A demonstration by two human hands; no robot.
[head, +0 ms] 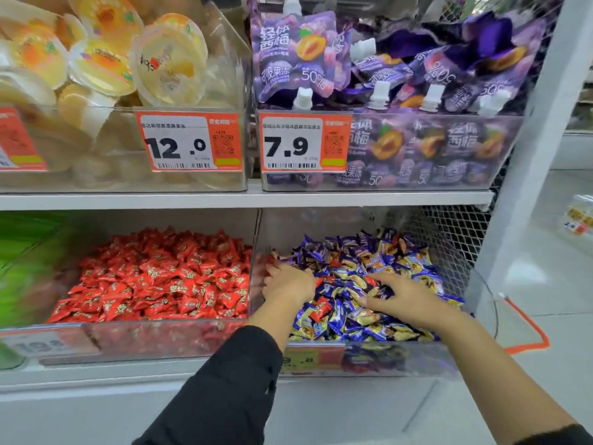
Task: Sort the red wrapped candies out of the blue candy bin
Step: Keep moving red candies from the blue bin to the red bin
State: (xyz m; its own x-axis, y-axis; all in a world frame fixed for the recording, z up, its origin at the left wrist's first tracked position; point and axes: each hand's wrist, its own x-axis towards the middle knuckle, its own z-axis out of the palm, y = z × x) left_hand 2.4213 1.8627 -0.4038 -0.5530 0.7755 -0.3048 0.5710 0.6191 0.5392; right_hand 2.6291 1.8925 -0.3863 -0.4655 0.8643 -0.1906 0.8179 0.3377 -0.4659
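The clear blue candy bin (378, 356) on the lower shelf holds a heap of blue and gold wrapped candies (362, 248). A few red wrapped candies lie among them; one red candy (322, 307) sits near the front, just below my left hand. My left hand (288, 284) is at the bin's left side, fingers curled down into the candies; what it holds is hidden. My right hand (398, 295) lies spread on the heap, fingers pointing left toward another red candy (372, 280).
A clear bin of red wrapped candies (154, 277) stands directly left, behind a clear divider (253, 264). The upper shelf (244, 200) carries jelly cups (106, 59) and purple pouches (385, 75). Wire mesh (449, 232) closes the right end; floor lies beyond.
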